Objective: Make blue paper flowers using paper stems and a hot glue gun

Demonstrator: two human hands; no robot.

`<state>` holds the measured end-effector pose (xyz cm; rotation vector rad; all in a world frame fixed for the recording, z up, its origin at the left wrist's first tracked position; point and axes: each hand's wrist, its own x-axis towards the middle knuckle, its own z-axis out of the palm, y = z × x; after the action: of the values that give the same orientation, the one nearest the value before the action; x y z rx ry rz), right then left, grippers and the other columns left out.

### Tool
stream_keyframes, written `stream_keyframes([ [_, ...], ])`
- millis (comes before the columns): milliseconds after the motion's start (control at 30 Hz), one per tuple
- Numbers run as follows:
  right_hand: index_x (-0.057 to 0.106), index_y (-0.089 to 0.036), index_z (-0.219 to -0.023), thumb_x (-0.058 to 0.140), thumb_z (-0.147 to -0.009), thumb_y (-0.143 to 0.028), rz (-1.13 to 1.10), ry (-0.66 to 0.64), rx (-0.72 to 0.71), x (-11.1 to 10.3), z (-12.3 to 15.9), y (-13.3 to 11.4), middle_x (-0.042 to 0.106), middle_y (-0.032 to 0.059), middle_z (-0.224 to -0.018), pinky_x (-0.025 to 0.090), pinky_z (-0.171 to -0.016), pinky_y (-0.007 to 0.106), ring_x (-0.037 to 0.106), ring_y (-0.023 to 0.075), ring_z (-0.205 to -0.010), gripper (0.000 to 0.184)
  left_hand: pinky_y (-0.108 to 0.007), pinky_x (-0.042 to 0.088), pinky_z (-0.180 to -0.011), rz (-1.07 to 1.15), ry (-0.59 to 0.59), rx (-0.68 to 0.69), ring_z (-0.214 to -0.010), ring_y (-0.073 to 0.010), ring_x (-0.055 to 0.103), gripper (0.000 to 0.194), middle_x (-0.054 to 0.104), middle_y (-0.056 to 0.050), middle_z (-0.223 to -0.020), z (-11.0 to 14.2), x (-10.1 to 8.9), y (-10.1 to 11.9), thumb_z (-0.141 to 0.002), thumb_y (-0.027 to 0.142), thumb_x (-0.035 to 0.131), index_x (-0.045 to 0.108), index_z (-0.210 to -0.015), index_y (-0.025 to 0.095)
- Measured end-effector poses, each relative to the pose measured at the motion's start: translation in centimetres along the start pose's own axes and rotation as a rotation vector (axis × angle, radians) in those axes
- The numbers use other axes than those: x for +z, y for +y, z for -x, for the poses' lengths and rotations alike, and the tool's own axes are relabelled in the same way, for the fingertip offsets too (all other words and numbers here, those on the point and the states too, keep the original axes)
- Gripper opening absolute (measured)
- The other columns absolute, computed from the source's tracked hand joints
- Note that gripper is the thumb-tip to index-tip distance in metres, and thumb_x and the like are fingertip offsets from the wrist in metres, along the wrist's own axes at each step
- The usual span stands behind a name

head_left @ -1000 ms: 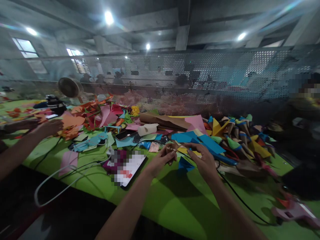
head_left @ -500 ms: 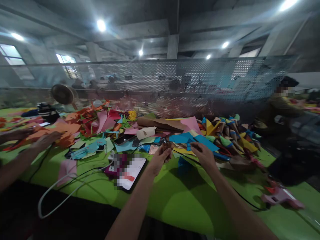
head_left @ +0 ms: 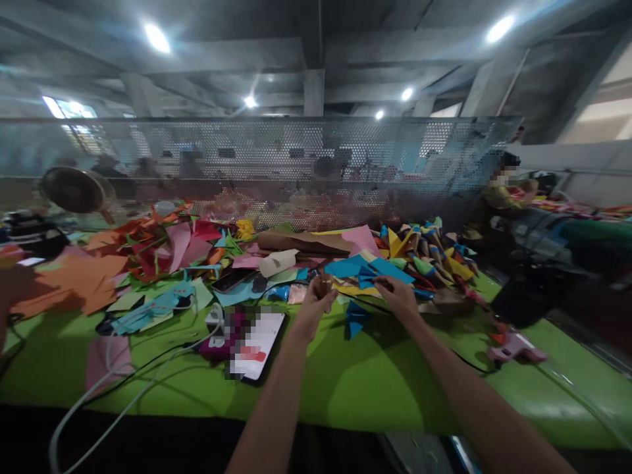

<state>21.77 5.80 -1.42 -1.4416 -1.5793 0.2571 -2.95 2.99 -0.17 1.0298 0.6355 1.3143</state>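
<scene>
My left hand [head_left: 316,308] is closed over the green table, its fingers curled round something small and brownish that I cannot make out. To its right, my right hand [head_left: 399,297] pinches a small blue paper piece [head_left: 365,278] at its fingertips. Behind that piece lie larger blue paper sheets [head_left: 345,266]. A folded dark blue paper piece [head_left: 356,319] rests on the table between my hands, nearer to me. A black cord runs behind my hands. On the right lies a pink glue gun [head_left: 518,347].
A phone [head_left: 257,345] and a purple power strip [head_left: 214,350] with white cables lie left of my hands. Coloured paper heaps [head_left: 168,243] and a pile of paper cones [head_left: 424,257] line a mesh partition [head_left: 296,148]. A co-worker [head_left: 498,197] sits far right.
The view has turned right, so most things appear further left. My right hand's fingers have drawn closer together. Another person's arms at the left have mostly left the view.
</scene>
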Motion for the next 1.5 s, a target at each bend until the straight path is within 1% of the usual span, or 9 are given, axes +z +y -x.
stream_keyframes([
  [167,0.074,-0.02,-0.088,0.055,-0.077,-0.043,0.038,0.033,-0.009,-0.3,-0.2,0.2,0.074,0.0078,-0.081,0.048,-0.07,0.037,0.064,0.0241,-0.072,0.031,-0.018,0.027,-0.047,0.045,0.008,0.002,-0.055,-0.0047,0.037,0.051,0.047,0.007,-0.072,-0.5,0.2,0.0,-0.063,0.043,0.086,0.056,-0.099,0.022],
  [300,0.074,-0.021,-0.088,0.056,-0.077,-0.042,0.056,0.034,-0.021,-0.2,-0.3,0.5,0.075,0.0078,-0.085,0.049,-0.072,0.038,0.065,0.0248,-0.076,0.03,-0.018,0.028,-0.047,0.043,0.008,0.004,-0.054,-0.0051,0.037,0.046,0.048,0.007,-0.068,-0.5,0.3,0.2,-0.065,0.04,0.085,0.058,-0.099,0.022],
  [533,0.074,-0.019,-0.09,0.056,-0.078,-0.04,0.071,0.029,-0.023,-0.3,-0.3,0.4,0.075,0.0093,-0.088,0.049,-0.073,0.037,0.064,0.0242,-0.076,0.03,-0.018,0.026,-0.046,-0.067,0.04,0.045,-0.052,-0.0056,0.038,0.044,0.049,0.007,-0.065,0.0,-0.2,0.5,-0.069,0.038,0.081,0.06,-0.104,0.022],
  [633,0.073,-0.018,-0.091,0.056,-0.078,-0.041,0.063,0.031,-0.026,-0.2,-0.3,0.3,0.074,0.01,-0.089,0.049,-0.073,0.037,0.065,0.0247,-0.077,0.031,-0.018,0.026,-0.046,-0.067,0.073,0.018,-0.052,-0.0053,0.038,0.048,0.05,0.007,-0.066,0.2,-0.2,0.8,-0.066,0.037,0.083,0.059,-0.106,0.023],
  [767,0.073,-0.019,-0.092,0.056,-0.078,-0.04,0.046,0.027,-0.029,-0.2,-0.4,0.4,0.074,0.0097,-0.088,0.049,-0.072,0.037,0.065,0.025,-0.077,0.031,-0.018,0.024,-0.045,-0.059,0.114,-0.007,-0.051,-0.0045,0.038,0.046,0.049,0.007,-0.065,0.3,-0.1,1.1,-0.063,0.033,0.085,0.061,-0.1,0.022],
  [967,0.073,-0.019,-0.093,0.056,-0.078,-0.04,0.037,0.05,-0.023,-0.4,-0.6,0.6,0.073,0.0087,-0.085,0.048,-0.07,0.036,0.064,0.0245,-0.075,0.03,-0.019,0.022,-0.045,-0.067,0.159,-0.011,-0.048,-0.0031,0.033,0.05,0.05,0.009,-0.064,0.0,-0.2,0.5,-0.059,0.031,0.087,0.063,-0.101,0.023],
  [1200,0.073,-0.019,-0.093,0.057,-0.078,-0.04,-0.003,0.094,-0.01,-0.4,-0.4,0.4,0.073,0.0077,-0.083,0.047,-0.07,0.035,0.064,0.0236,-0.075,0.03,-0.018,0.024,-0.045,-0.1,0.16,-0.012,-0.048,-0.003,0.032,0.06,0.051,0.009,-0.067,-0.1,-0.4,-0.2,-0.057,0.034,0.088,0.06,-0.109,0.022],
  [1367,0.072,-0.018,-0.094,0.056,-0.079,-0.04,-0.053,0.145,0.005,-0.7,-0.3,-0.5,0.073,0.0077,-0.084,0.048,-0.072,0.035,0.064,0.0239,-0.075,0.031,-0.018,0.022,-0.043,-0.13,0.157,0.008,-0.045,-0.0028,0.029,0.058,0.042,0.011,-0.06,0.2,-0.5,-0.1,-0.058,0.039,0.086,0.06,-0.108,0.022],
  [1500,0.072,-0.019,-0.095,0.056,-0.08,-0.041,-0.087,0.193,0.0,-1.3,-0.9,-1.4,0.074,0.0081,-0.087,0.048,-0.072,0.035,0.064,0.0242,-0.076,0.03,-0.018,0.023,-0.043,-0.139,0.173,0.021,-0.045,-0.0024,0.03,0.056,0.043,0.01,-0.061,0.0,-0.5,0.1,-0.057,0.041,0.087,0.061,-0.102,0.02],
])
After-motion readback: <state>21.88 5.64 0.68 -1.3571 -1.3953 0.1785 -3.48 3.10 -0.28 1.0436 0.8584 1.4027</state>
